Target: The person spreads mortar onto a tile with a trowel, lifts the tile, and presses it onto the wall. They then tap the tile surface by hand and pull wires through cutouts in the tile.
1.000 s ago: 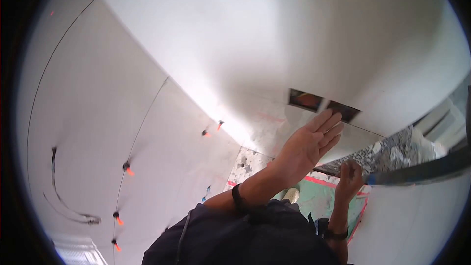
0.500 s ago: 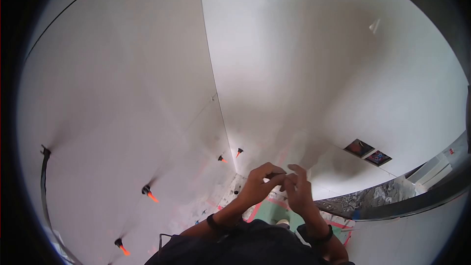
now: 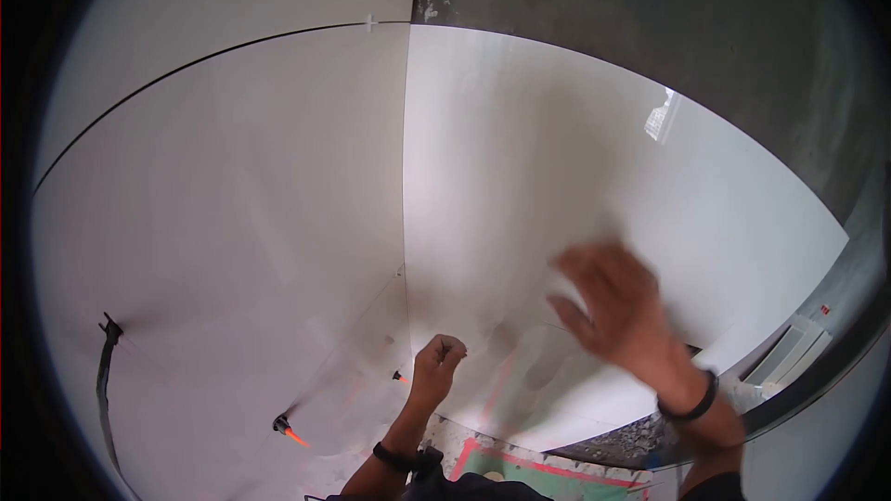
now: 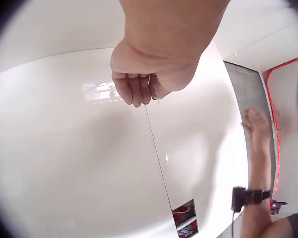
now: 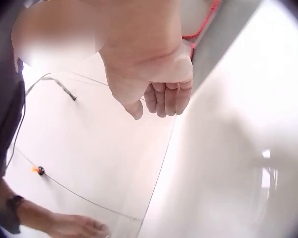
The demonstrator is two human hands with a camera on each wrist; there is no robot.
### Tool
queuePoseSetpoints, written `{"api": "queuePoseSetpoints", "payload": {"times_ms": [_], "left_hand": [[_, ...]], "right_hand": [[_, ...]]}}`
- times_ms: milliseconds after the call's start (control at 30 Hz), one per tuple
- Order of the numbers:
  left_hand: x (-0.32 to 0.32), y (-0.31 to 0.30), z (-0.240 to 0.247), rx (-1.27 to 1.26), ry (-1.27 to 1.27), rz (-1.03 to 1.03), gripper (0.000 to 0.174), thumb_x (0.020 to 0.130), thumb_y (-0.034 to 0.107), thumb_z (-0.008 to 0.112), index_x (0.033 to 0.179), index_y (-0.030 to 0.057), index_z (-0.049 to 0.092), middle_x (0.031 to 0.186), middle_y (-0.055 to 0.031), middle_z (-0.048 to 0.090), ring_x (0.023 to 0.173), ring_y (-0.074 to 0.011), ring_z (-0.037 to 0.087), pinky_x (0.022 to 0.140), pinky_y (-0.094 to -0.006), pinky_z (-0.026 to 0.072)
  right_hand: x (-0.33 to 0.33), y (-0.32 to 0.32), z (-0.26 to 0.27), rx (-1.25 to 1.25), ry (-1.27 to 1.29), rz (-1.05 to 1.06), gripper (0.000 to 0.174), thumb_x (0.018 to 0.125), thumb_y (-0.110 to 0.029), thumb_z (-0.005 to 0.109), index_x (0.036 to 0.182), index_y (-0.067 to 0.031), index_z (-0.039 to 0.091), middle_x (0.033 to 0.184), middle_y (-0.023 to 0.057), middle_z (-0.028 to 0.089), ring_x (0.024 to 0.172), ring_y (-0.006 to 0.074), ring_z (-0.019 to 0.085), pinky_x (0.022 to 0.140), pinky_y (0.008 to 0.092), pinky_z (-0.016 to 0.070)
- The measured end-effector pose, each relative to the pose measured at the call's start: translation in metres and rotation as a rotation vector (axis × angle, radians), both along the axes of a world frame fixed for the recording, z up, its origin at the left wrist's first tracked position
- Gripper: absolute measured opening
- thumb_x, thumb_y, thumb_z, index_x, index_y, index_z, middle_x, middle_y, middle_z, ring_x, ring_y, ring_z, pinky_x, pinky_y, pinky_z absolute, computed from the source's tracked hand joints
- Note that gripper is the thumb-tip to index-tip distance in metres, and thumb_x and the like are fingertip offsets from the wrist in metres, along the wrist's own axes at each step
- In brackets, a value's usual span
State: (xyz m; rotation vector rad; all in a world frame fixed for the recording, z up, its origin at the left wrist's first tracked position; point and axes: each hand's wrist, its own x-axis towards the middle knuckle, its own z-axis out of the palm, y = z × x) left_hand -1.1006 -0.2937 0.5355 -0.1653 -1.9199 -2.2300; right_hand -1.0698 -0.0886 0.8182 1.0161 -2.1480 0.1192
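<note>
My left hand (image 3: 436, 373) is raised low before the corner of two glossy white wall panels, the left panel (image 3: 251, 186) and the right panel (image 3: 501, 148). Its fingers are curled against the thumb, and a small pale piece (image 4: 158, 101) shows at the thumb tip, too small to name. To the right, blurred, my right hand (image 3: 613, 306) is lifted before the right panel with thumb and fingers apart. In the right wrist view, its loosely bent fingers (image 5: 161, 101) hold nothing visible.
Black knobs with orange tails (image 3: 283, 424) stick out along a seam of the left panel. A cable (image 3: 104, 390) hangs from it. Two cut-outs with wires (image 4: 184, 212) open in the right panel. A white cross-shaped spacer (image 3: 369, 23) sits in the upper seam; bare grey wall (image 3: 650, 9) rises above.
My hands were together at the fingertips half a second ago and are now apart. The right hand has moved up and right, the left hand left. The head view has tilted upward.
</note>
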Motion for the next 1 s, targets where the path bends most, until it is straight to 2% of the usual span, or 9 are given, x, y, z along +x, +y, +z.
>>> {"api": "queuePoseSetpoints", "payload": {"times_ms": [133,367,467,567,667,733,867,933,1000], "left_hand": [[-0.023,0.009,-0.005,0.141,0.034,0.083,0.011,0.095,0.01,0.059,0.091,-0.0002,0.058,0.086,-0.0046,0.063,0.082,-0.0096,0.057,0.078,-0.0237,0.0463],[-0.035,0.016,-0.01,0.133,0.032,0.217,0.012,0.095,0.012,0.058,0.093,0.0005,0.059,0.086,-0.0021,0.061,0.083,-0.0089,0.056,0.079,-0.0236,0.0452],[-0.042,0.014,-0.022,0.068,0.041,0.272,0.011,0.096,0.012,0.057,0.096,0.0011,0.058,0.1,-0.0067,0.063,0.096,-0.0147,0.059,0.089,-0.028,0.0445],[-0.056,0.023,-0.012,-0.23,0.29,0.585,0.018,0.097,0.013,0.056,0.106,-0.002,0.057,0.121,-0.0147,0.059,0.111,-0.018,0.053,0.099,-0.0338,0.0392],[-0.066,0.039,0.005,-0.109,0.304,0.562,0.016,0.099,0.012,0.052,0.109,0.0005,0.055,0.143,-0.0191,0.045,0.133,-0.0231,0.039,0.111,-0.0358,0.0266],[-0.058,0.05,0.038,0.37,0.137,0.354,0.006,0.098,0.009,0.049,0.095,0.0041,0.052,0.151,-0.0179,0.036,0.143,-0.0251,0.027,0.115,-0.0339,0.0168],[-0.073,0.049,0.036,0.484,0.145,0.263,0.03,0.101,0.014,0.049,0.125,-0.0034,0.049,0.15,-0.0175,0.038,0.145,-0.0206,0.022,0.115,-0.0297,0.0137],[-0.075,0.05,0.042,0.511,0.122,0.214,0.039,0.101,0.016,0.049,0.133,-0.0046,0.042,0.15,-0.0162,0.038,0.145,-0.02,0.02,0.115,-0.0295,0.0136],[-0.07,0.049,0.045,0.537,0.067,0.166,0.049,0.101,0.018,0.05,0.141,-0.0059,0.035,0.149,-0.0149,0.038,0.145,-0.0194,0.019,0.115,-0.0294,0.0134]], "right_hand": [[-0.057,-0.055,0.063,0.214,0.494,0.142,0.032,0.078,-0.017,0.07,0.108,-0.0069,0.062,0.113,0.008,0.06,0.109,0.0262,0.056,0.097,0.0412,0.0461],[-0.128,-0.07,0.001,0.44,0.429,-0.016,0.048,0.08,-0.03,0.073,0.123,-0.0115,0.061,0.137,0.0039,0.052,0.134,0.0233,0.039,0.116,0.0441,0.0276],[-0.13,-0.068,-0.004,0.402,0.458,-0.079,0.052,0.08,-0.034,0.073,0.126,-0.013,0.059,0.14,0.0024,0.05,0.135,0.0228,0.037,0.117,0.043,0.0251],[-0.137,-0.068,0.003,0.37,0.463,-0.061,0.051,0.081,-0.034,0.072,0.126,-0.0129,0.059,0.14,0.0017,0.05,0.135,0.0226,0.037,0.118,0.0427,0.0253],[-0.129,-0.066,0.002,0.352,0.475,-0.101,0.052,0.08,-0.033,0.072,0.126,-0.0126,0.059,0.139,0.0018,0.05,0.135,0.0225,0.038,0.117,0.0422,0.026],[-0.125,-0.067,0.014,0.337,0.522,-0.137,0.055,0.078,-0.032,0.073,0.127,-0.0118,0.059,0.138,0.0032,0.051,0.134,0.0225,0.038,0.117,0.0417,0.0261],[-0.147,-0.074,0.079,0.206,0.69,-0.177,0.054,0.075,-0.033,0.074,0.123,-0.0113,0.059,0.136,0.005,0.051,0.131,0.0224,0.042,0.113,0.043,0.0301],[-0.156,-0.081,0.12,0.087,0.959,-0.106,0.034,0.08,-0.034,0.073,0.098,-0.0067,0.065,0.109,0.0083,0.064,0.1,0.0227,0.058,0.089,0.0399,0.0455],[-0.157,-0.094,0.135,0.127,0.823,-0.21,0.031,0.083,-0.034,0.072,0.097,-0.0072,0.066,0.099,0.0069,0.064,0.093,0.0207,0.061,0.082,0.0373,0.0485]]}}
